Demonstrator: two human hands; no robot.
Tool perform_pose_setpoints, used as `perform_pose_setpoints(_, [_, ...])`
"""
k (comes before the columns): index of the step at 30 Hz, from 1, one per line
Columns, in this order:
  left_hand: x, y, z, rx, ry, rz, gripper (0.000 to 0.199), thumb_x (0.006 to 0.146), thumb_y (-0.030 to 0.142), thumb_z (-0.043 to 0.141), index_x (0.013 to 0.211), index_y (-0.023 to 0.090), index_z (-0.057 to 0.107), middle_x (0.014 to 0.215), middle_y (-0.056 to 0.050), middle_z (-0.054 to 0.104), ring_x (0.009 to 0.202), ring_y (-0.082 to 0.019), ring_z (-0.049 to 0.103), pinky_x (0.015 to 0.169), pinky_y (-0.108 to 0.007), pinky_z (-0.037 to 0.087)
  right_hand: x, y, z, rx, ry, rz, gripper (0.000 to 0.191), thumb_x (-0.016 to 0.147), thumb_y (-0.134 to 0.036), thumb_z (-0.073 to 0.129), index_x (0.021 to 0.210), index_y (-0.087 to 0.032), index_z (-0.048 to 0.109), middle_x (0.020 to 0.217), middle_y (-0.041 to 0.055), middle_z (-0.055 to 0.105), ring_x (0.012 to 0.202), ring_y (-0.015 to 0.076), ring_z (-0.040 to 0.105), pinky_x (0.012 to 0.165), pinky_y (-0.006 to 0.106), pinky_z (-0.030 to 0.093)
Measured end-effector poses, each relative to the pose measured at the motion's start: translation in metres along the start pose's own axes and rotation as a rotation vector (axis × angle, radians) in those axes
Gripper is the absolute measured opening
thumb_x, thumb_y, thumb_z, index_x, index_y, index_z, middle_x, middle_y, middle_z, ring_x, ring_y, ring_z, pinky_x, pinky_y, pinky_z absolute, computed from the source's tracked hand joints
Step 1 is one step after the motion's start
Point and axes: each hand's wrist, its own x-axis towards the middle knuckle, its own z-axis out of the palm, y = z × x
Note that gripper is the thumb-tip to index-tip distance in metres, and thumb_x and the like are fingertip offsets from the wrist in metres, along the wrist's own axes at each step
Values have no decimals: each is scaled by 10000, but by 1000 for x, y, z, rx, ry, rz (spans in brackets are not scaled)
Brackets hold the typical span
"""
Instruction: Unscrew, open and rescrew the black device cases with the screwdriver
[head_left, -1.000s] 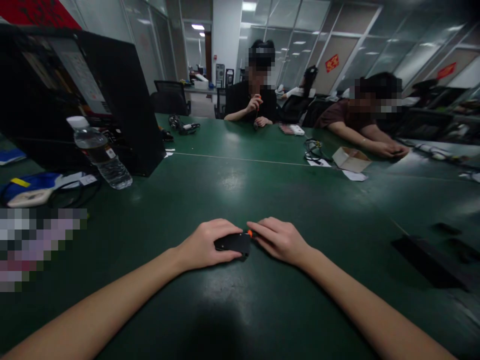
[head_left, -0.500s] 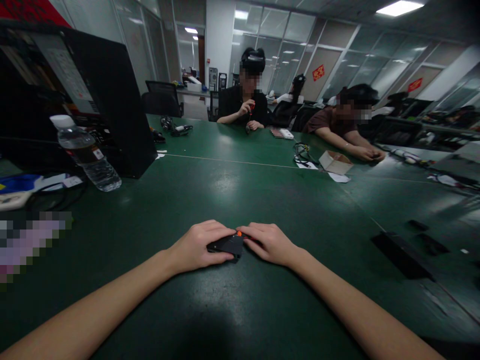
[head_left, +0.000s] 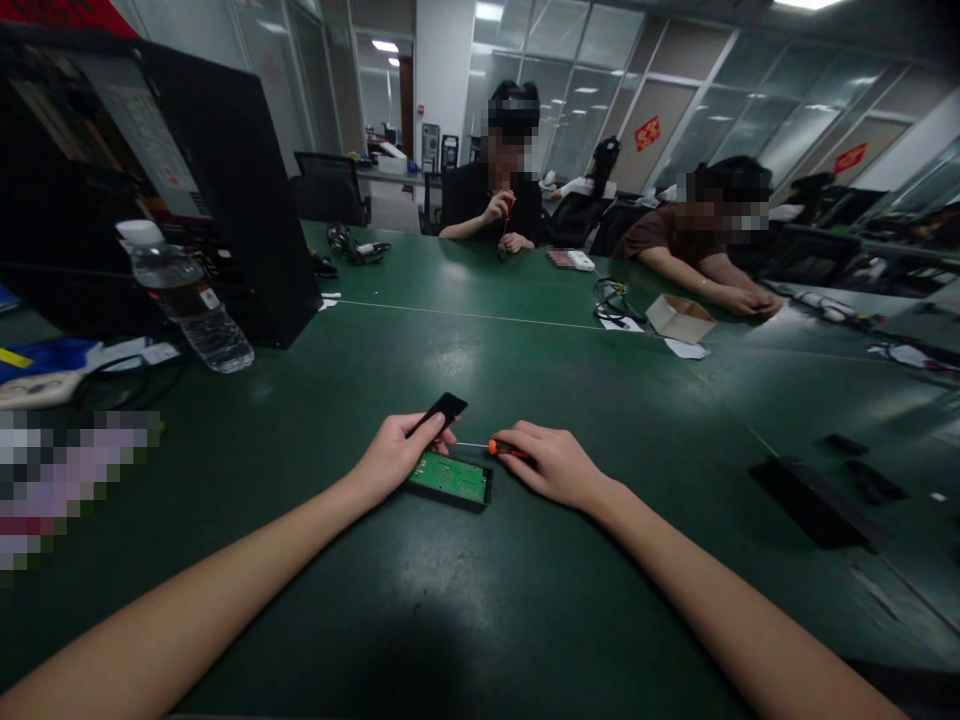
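Note:
Between my hands, a black case with a green circuit board showing inside it rests on the green table. My left hand grips a flat black cover, raised and tilted above the case's far left side. A screwdriver with an orange and black handle is in my right hand, just right of the case. Its metal shaft points left, past the board's far edge toward my left fingers. Part of the case's left end is hidden by my left hand.
At the left stand a water bottle and a black computer tower. Across the table are an open carton, cables and two seated people. A black box-like item lies at the right.
The black cover has come up off the case in my left hand, exposing the green board. My right hand has shifted slightly right with the screwdriver, and its shaft now shows.

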Motion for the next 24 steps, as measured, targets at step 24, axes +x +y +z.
perform_pose_setpoints(24, [7, 2, -1, -419, 123, -198, 458, 909, 506, 694, 1063, 77, 737, 965, -116, 740, 618, -115, 652, 583, -226, 463, 9, -7, 1, 63, 38, 12, 262, 1031, -320, 510, 1217, -186, 637, 1132, 112, 718, 981, 227, 641, 852, 396, 552])
